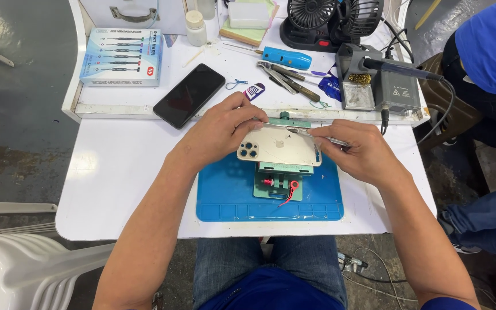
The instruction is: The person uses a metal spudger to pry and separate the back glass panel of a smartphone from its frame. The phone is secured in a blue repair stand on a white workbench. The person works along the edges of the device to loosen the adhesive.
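Left hand (pixel 219 129) gripped the top-left edge of a pale gold phone (pixel 279 148), lying back-up with the camera cluster at 9 o'clock. Phone sat clamped in a green holder jig (pixel 276 185) with a red lever (pixel 289 193), jig resting on a blue work mat (pixel 225 198) at table centre. Right hand (pixel 358 152) pinched a thin metal pry tool (pixel 317 135), tip against the phone's upper right edge.

Containers: soldering station (pixel 394 86) at 2 o'clock had a tray holding brass tip-cleaning wool (pixel 360 78) above a square of pale sponge; iron was parked on top. White bottle (pixel 196 27) at 11 o'clock was capped, contents could not be told. Flat blue box (pixel 123 56) at 10 o'clock showed a row of screwdrivers on its lid; could not tell if it was open.

Black phone (pixel 189 95) lay screen-up just past the left hand, at 11 o'clock. Blue handheld tool (pixel 287 57) and tweezers (pixel 279 77) at 12 o'clock, black fan (pixel 331 20) beyond them.
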